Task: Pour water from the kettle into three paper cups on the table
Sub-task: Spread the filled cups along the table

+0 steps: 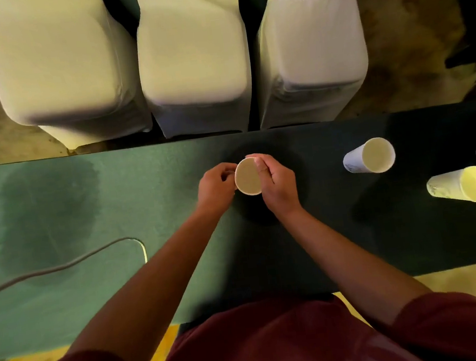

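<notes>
Both hands on middle cup at table centre: left hand pinching rim, right hand wrapped round side. I'm seeing cup-setup step. Other two cups off right. Kettle nowhere in view, so need to find it next.

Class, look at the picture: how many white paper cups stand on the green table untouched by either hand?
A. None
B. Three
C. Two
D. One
C: two white paper cups stand free at the right, while both hands hold the third.

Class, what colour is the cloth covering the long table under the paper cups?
The long table's cloth is dark green, seen best in the head view.
</notes>
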{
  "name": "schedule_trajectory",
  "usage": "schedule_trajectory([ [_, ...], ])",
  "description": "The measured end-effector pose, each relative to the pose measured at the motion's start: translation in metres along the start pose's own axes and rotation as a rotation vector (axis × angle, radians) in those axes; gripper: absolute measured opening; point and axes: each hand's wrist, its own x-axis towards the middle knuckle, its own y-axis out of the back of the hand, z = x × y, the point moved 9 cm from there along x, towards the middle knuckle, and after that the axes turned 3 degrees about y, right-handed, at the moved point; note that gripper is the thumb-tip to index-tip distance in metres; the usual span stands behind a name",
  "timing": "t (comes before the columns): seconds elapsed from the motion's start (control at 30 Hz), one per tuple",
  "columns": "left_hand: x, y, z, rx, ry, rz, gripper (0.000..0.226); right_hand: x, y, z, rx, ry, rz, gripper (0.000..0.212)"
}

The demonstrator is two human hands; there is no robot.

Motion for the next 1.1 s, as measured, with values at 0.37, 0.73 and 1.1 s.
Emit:
schedule_trajectory([
  [0.37, -0.024, 0.058, 0.013, -0.201, 0.051, 0.386, 0.022, -0.006, 0.056, -0.033, 0.111, 0.094, 0.036, 0.033],
  [0.73, -0.124, -0.037, 0.098, -0.415, -0.239, 0.459, 0.026, -0.05, 0.211, -0.016, 0.179, 0.239, 0.125, 0.024],
  [1.1, -0.17, -0.197, 0.127, -0.285, -0.29, 0.083, 0.025, -0.121, 0.358, 0.06, 0.085, 0.163, 0.465, 0.026],
])
